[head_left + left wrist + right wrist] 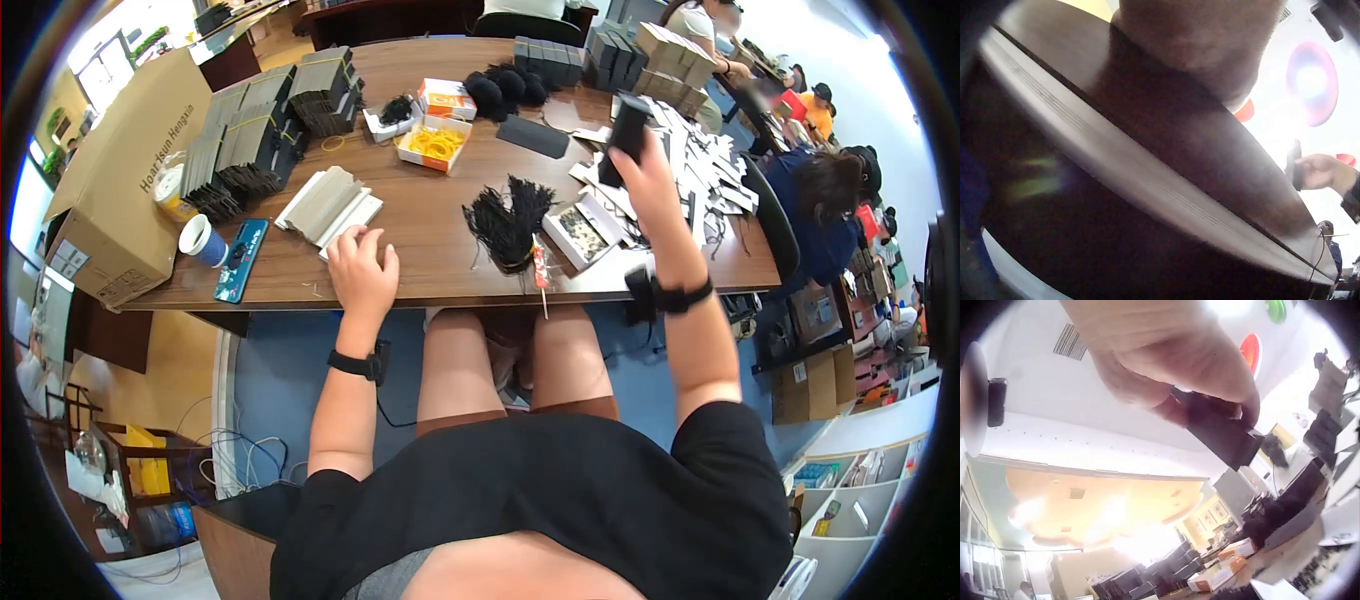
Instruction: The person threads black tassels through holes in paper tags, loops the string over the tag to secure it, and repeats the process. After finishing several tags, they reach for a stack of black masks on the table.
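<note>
My right hand [648,185] is raised above the right part of the table and grips a black box-shaped item [625,138]. In the right wrist view, the thumb and fingers of that hand [1179,362] pinch the dark item [1219,428] from its sides. My left hand [362,272] rests near the table's front edge, fingers loosely bent, beside a stack of pale card strips [330,205]. Between the hands lie a bundle of black cords [508,225] and an open white box [583,230] with small pieces in it.
Grey card stacks [235,140] stand at the left, near a paper cup [203,241], a phone [241,262] and a large carton [140,180]. A box of yellow rubber bands [433,142] sits mid-table. White strips [705,165] are heaped at the right.
</note>
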{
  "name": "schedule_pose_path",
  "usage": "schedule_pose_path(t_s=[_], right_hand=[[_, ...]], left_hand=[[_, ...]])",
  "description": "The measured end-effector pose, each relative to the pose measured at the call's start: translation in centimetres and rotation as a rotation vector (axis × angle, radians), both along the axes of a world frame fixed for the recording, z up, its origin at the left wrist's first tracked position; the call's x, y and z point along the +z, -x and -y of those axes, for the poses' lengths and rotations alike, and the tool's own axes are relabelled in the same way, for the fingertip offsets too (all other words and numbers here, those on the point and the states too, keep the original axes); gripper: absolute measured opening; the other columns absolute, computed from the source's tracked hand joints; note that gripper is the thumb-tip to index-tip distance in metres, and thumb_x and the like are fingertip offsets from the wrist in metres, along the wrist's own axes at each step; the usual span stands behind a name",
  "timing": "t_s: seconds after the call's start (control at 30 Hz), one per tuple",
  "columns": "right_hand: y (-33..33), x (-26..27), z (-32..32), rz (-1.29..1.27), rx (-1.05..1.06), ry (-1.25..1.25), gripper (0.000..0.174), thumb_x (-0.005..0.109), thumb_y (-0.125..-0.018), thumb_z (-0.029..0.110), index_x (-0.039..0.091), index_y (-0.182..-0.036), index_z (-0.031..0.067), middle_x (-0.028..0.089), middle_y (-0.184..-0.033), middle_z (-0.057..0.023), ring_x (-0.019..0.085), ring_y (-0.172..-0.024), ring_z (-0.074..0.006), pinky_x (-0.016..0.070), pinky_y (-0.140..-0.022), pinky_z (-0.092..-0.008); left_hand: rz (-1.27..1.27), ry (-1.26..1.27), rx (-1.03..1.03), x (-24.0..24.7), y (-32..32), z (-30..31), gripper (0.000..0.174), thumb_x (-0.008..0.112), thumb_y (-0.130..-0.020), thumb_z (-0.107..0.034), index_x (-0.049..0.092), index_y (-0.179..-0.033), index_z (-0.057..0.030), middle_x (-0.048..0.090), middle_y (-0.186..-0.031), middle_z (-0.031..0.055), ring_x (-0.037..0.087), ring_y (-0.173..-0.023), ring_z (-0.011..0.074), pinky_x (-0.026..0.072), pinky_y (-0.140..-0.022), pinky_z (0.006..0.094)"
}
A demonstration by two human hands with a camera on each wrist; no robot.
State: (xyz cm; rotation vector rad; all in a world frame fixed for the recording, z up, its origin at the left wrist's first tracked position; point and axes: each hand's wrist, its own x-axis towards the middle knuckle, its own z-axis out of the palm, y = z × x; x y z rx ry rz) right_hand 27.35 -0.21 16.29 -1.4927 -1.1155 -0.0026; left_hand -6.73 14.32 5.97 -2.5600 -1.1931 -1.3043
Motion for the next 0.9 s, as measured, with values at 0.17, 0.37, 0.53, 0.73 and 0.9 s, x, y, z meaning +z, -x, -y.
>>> schedule_pose_path(t_s=[0.17,0.37,0.53,0.73,0.9], right_hand=[[4.3,-9.2,9.8,0.009,-0.272,-0.076,0.042,0.054,-0.087,0.008,0.037,-0.122,-0.0068,0.051,-0.108,-0.0206,0.052,-0.098,-0.0287,0.0404,-0.089,-0.0360],[5.6,-12.4,9.1,0.062,-0.370,0.073,0.043,0.051,-0.088,0.008,0.033,-0.124,-0.0072,0.049,-0.107,-0.0249,0.050,-0.098,-0.0383,0.0389,-0.089,-0.0407],[7.8,-11.7,9.8,0.128,-0.219,0.080,0.045,0.054,-0.086,0.009,0.035,-0.123,-0.0065,0.051,-0.108,-0.0269,0.052,-0.097,-0.0404,0.0415,-0.085,-0.0421],[18.7,-9.6,13.1,0.037,0.504,0.330,0.050,0.059,-0.082,0.007,0.037,-0.124,-0.0057,0.052,-0.109,-0.0265,0.053,-0.104,-0.0408,0.0430,-0.086,-0.0410],[19.7,-13.9,13.1,-0.314,0.677,0.458,0.053,0.069,-0.079,0.009,0.037,-0.121,-0.0012,0.051,-0.104,-0.0048,0.050,-0.099,-0.0095,0.0436,-0.081,-0.0243]], left_hand=[[0.059,-0.036,-0.023,0.1,0.1,0.5,0.022,0.064,-0.074,-0.010,0.065,-0.096,-0.0065,0.054,-0.106,0.0104,0.045,-0.104,0.0312,0.0367,-0.092,0.0412],[0.190,-0.008,-0.144,1.6,-1.1,5.5,0.020,0.062,-0.074,-0.008,0.064,-0.094,-0.0070,0.054,-0.104,0.0100,0.044,-0.102,0.0310,0.0369,-0.090,0.0415],[0.196,0.213,-0.517,4.0,-3.3,12.3,0.039,0.065,-0.076,-0.015,0.057,-0.112,-0.0045,0.053,-0.115,0.0119,0.045,-0.111,0.0292,0.0351,-0.096,0.0388],[0.669,0.967,-1.105,3.9,-4.9,16.9,0.040,0.064,-0.083,-0.016,0.052,-0.117,0.0006,0.062,-0.095,0.0092,0.059,-0.088,0.0180,0.0454,-0.085,0.0321],[0.912,1.239,-0.752,-0.3,-4.9,17.6,0.011,0.055,-0.089,-0.007,0.059,-0.089,0.0033,0.058,-0.068,0.0048,0.054,-0.059,0.0109,0.0464,-0.058,0.0246]])
